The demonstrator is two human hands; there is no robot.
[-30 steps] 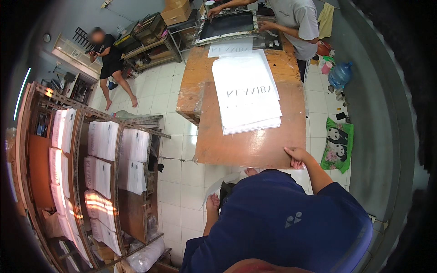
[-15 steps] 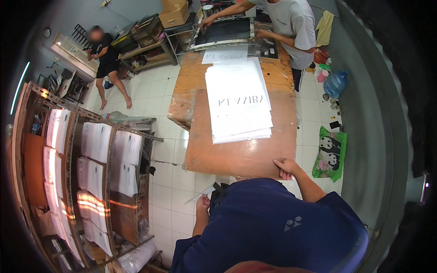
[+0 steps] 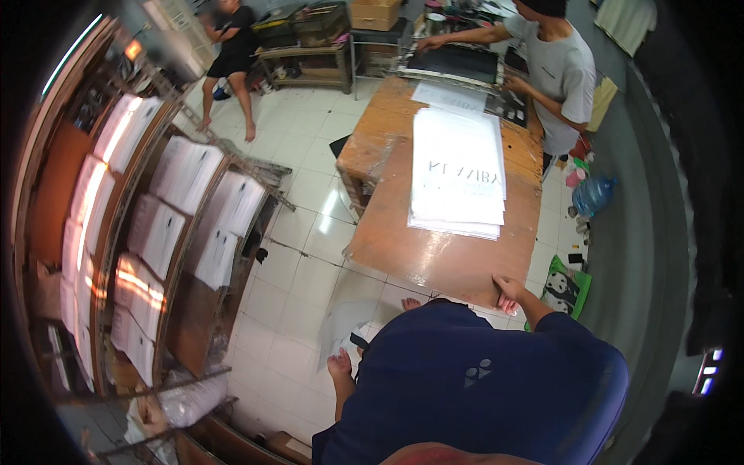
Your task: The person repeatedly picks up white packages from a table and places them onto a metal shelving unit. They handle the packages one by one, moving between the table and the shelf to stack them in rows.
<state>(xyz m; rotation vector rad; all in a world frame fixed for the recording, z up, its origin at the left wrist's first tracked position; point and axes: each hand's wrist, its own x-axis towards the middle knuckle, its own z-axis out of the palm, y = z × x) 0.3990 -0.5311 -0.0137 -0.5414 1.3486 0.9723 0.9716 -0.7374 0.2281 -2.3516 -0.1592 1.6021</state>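
My right hand [image 3: 508, 294] grips the near right corner of a brown board [image 3: 434, 267], thumb on top and fingers curled around its edge. On the board lies a stack of white printed paper [image 3: 457, 198]. My left hand [image 3: 339, 363] is low at my left side, fingers closed at the edge of a thin, pale, see-through sheet [image 3: 339, 325]. The sheet is blurred, and part of it is hidden behind my body. Beyond the stack, another person's hands are on a dark screen frame [image 3: 451, 63] at the table's far end.
A wooden table [image 3: 384, 128] bears the board. Racks [image 3: 177, 310] filled with stacks of white paper stand at the left. Another person [image 3: 232, 35] is at the far left. Along the right wall are a blue water jug [image 3: 594, 195] and a green panda cushion [image 3: 562, 288].
The whole view has turned left, so the table sits farther right. The pale sheet in my left hand now shows broader. My right hand stays on the board's corner.
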